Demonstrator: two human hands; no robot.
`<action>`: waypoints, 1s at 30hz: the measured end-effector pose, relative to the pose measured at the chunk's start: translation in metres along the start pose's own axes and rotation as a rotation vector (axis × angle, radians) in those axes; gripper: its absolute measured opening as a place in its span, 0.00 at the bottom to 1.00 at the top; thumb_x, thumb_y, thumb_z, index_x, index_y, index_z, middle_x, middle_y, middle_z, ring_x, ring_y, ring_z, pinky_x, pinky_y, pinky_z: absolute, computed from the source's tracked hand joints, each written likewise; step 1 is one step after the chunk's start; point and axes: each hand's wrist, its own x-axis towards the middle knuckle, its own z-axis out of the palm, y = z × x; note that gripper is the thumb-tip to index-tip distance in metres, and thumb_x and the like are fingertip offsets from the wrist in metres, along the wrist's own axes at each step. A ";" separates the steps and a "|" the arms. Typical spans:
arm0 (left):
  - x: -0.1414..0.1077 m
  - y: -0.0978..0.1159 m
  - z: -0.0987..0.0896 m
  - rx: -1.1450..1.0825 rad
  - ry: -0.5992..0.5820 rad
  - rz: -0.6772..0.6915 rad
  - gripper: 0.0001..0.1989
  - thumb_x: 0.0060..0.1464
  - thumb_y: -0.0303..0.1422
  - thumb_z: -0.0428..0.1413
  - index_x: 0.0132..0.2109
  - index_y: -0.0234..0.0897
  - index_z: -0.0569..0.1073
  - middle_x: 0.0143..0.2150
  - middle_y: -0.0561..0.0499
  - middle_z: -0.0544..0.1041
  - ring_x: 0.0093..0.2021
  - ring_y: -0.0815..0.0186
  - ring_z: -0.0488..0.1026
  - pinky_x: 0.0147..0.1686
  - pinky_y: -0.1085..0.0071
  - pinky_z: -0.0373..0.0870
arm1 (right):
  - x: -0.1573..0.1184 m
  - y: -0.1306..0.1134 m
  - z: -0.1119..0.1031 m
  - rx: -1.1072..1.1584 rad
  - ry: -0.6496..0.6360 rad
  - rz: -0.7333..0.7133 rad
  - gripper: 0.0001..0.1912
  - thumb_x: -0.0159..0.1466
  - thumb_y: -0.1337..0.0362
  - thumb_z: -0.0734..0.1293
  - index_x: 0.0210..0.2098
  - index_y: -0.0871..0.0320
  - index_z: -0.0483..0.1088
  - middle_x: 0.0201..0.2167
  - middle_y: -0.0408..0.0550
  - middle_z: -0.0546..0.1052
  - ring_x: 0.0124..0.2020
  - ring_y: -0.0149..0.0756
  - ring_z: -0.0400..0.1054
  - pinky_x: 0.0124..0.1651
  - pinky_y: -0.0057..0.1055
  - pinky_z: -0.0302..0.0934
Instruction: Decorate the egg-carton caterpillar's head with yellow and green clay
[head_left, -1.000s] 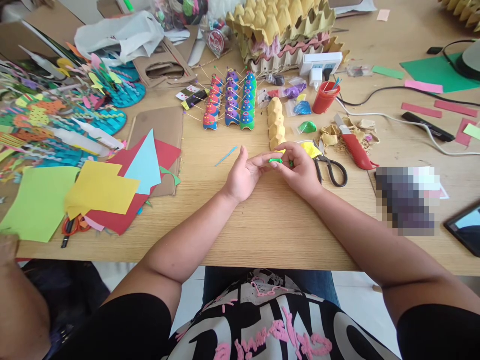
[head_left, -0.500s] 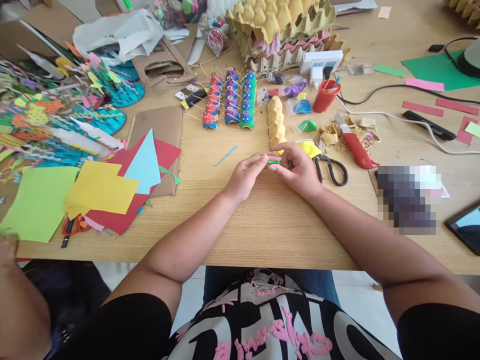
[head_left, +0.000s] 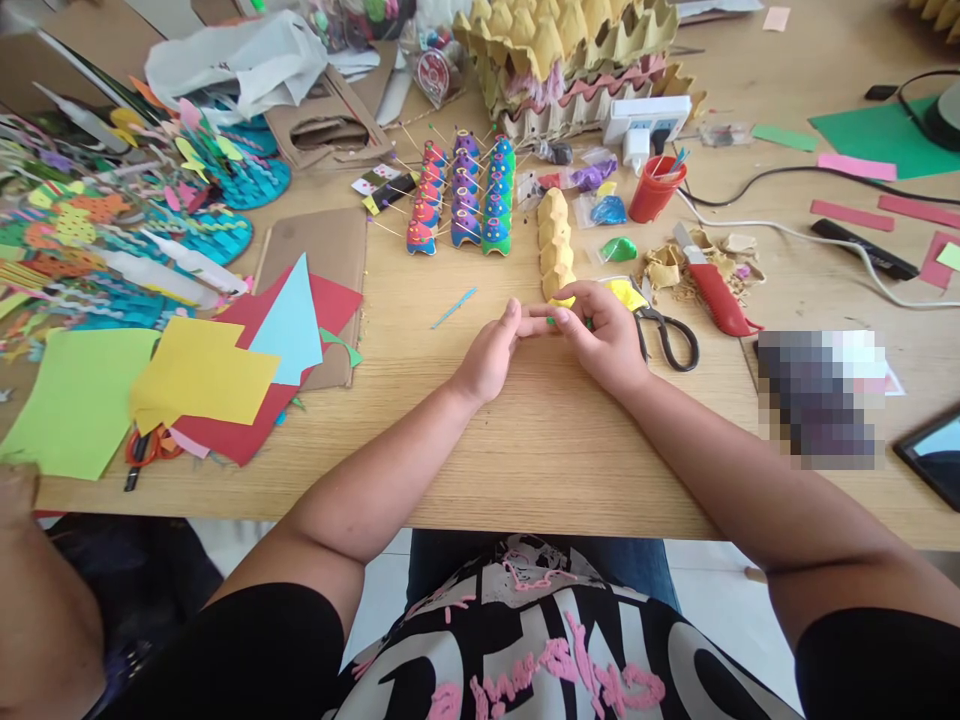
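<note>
A small piece of green modelling clay [head_left: 553, 321] sits at the fingertips of my hands, mostly covered by them. My left hand [head_left: 491, 355] has its fingers stretched out flat to the right, thumb raised. Thumb and fingers of my right hand [head_left: 606, 335] press the clay against the left fingers. Just beyond stands a yellow egg-carton strip [head_left: 556, 240]. Yellow clay [head_left: 624, 293] and black-handled scissors [head_left: 675, 342] lie beside my right hand. A thin blue modelling tool [head_left: 454, 307] rests on the table up from my left hand.
Three painted egg-carton caterpillars [head_left: 465, 190] stand at the back. Clay bags [head_left: 619, 250], a red cup [head_left: 657, 190] and a red-handled knife [head_left: 716, 290] are to the right. Coloured paper [head_left: 202, 375] covers the left, where another person's hand [head_left: 16, 490] shows at the edge.
My left thumb has lifted off the green clay and now points up. My right thumb has come over the clay against the left fingers.
</note>
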 end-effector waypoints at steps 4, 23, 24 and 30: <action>0.002 0.007 0.003 -0.079 0.040 -0.044 0.43 0.71 0.66 0.40 0.41 0.42 0.90 0.60 0.47 0.87 0.73 0.50 0.74 0.76 0.54 0.66 | 0.001 0.004 0.001 0.014 -0.058 0.009 0.32 0.66 0.31 0.73 0.48 0.54 0.75 0.22 0.34 0.63 0.25 0.30 0.57 0.32 0.33 0.55; 0.001 0.022 0.004 -0.323 -0.028 -0.197 0.50 0.71 0.66 0.31 0.45 0.37 0.89 0.64 0.43 0.85 0.78 0.49 0.69 0.76 0.56 0.65 | -0.003 0.007 -0.002 -0.120 -0.023 -0.173 0.24 0.71 0.40 0.72 0.52 0.53 0.75 0.23 0.34 0.62 0.24 0.30 0.54 0.31 0.33 0.58; 0.001 0.021 0.003 -0.330 -0.034 -0.200 0.50 0.70 0.67 0.32 0.46 0.36 0.89 0.64 0.42 0.85 0.77 0.49 0.70 0.76 0.56 0.66 | -0.003 0.007 -0.002 -0.140 -0.016 -0.184 0.22 0.71 0.42 0.73 0.51 0.53 0.76 0.23 0.34 0.63 0.24 0.30 0.55 0.31 0.33 0.58; 0.001 0.018 0.001 -0.257 -0.051 -0.222 0.49 0.65 0.73 0.37 0.53 0.41 0.88 0.61 0.44 0.87 0.76 0.46 0.72 0.69 0.53 0.73 | -0.006 0.004 -0.002 -0.235 0.043 -0.175 0.16 0.72 0.47 0.72 0.44 0.53 0.80 0.22 0.38 0.66 0.24 0.32 0.57 0.33 0.35 0.60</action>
